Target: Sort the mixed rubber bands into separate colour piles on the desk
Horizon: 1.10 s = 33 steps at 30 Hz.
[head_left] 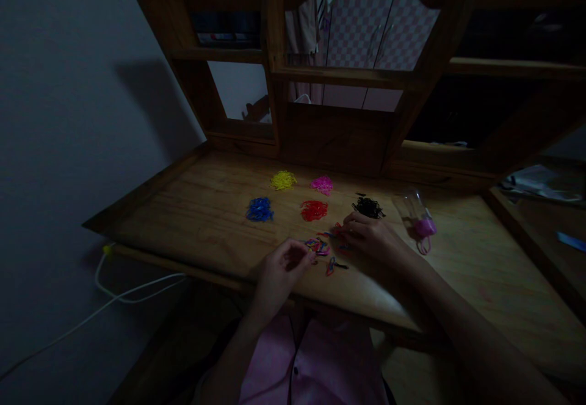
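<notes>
A mixed heap of small coloured rubber bands (320,247) lies near the front of the wooden table. At its left edge is my left hand (284,265), fingers curled and thumb and forefinger closed together; whatever they pinch is too small to tell. My right hand (368,233) reaches in from the right, its fingertips bunched down among a few loose red and blue bands. What those fingers hold is hidden. Sorted piles lie beyond: red bands (314,210), blue bands (260,209), yellow bands (283,180), pink bands (321,185) and black bands (368,207), the black nearest my right hand.
A clear bottle with a pink cap and loop (425,227) lies right of the black pile. A few bands (336,265) rest close to the front edge. The wooden shelf unit (336,136) rises behind the table (192,210). A white cable (137,292) hangs at left.
</notes>
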### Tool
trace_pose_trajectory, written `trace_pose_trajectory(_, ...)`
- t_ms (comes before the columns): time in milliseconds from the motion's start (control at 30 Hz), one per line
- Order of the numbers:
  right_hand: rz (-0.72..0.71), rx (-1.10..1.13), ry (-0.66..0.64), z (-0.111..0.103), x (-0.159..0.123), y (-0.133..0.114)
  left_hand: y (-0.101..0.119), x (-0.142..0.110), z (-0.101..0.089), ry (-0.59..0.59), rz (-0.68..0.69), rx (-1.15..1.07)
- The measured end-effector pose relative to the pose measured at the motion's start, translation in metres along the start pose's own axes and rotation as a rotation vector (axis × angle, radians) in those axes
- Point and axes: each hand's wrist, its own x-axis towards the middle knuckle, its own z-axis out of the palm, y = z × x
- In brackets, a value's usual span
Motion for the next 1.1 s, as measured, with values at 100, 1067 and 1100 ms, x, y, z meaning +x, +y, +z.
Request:
trace_pose_trajectory(100,0.017,-0.015,0.004,0.0,0.0,-0.001,-0.001,0.0,0.0,0.003,-0.008,0.001)
trace_pose_trajectory(1067,0.102,0.127,0.062,0.001,0.002,0.004,0.003,0.003,-0.005,-0.042,-0.053,-0.11)
trace_pose_trajectory(1100,0.092,0.12,0.054,0.003,0.002,0.004,0.003,0.003,-0.005,-0.045,-0.053,-0.111)
